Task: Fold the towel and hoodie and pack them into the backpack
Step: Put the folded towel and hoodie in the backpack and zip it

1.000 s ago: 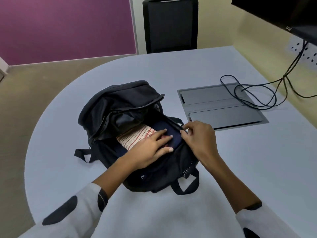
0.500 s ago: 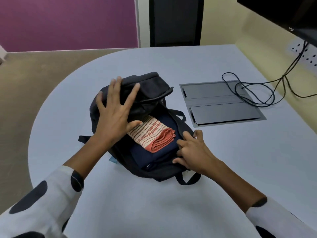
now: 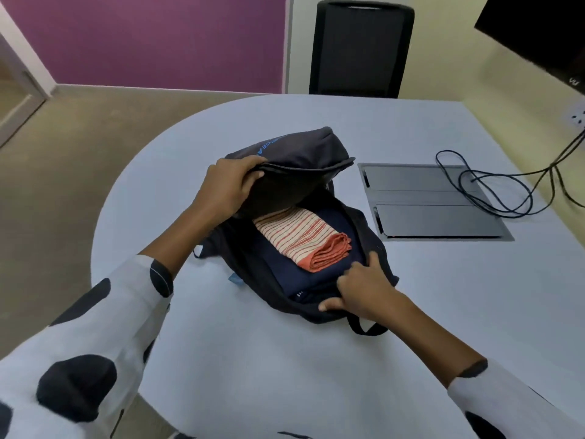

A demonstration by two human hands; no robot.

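Observation:
A black backpack (image 3: 304, 153) lies open on the pale grey table (image 3: 411, 312). Inside it a folded navy hoodie (image 3: 288, 267) lies flat, and on top of that sits a folded towel (image 3: 304, 236), cream with red stripes and an orange edge. My left hand (image 3: 228, 185) grips the front flap of the backpack at its left edge and holds it lifted. My right hand (image 3: 361, 289) pinches the near rim of the bag's opening, fingers curled over the fabric beside the hoodie.
A grey metal cable hatch (image 3: 433, 201) is set into the table right of the bag, with black cables (image 3: 493, 188) looped over its far corner. A black chair (image 3: 361, 49) stands behind the table. A screen (image 3: 544, 33) hangs at the upper right.
My left hand went from lying inside the bag, to resting spread on the flap, to gripping and lifting it. The right hand slid along the rim toward me. More of the towel shows.

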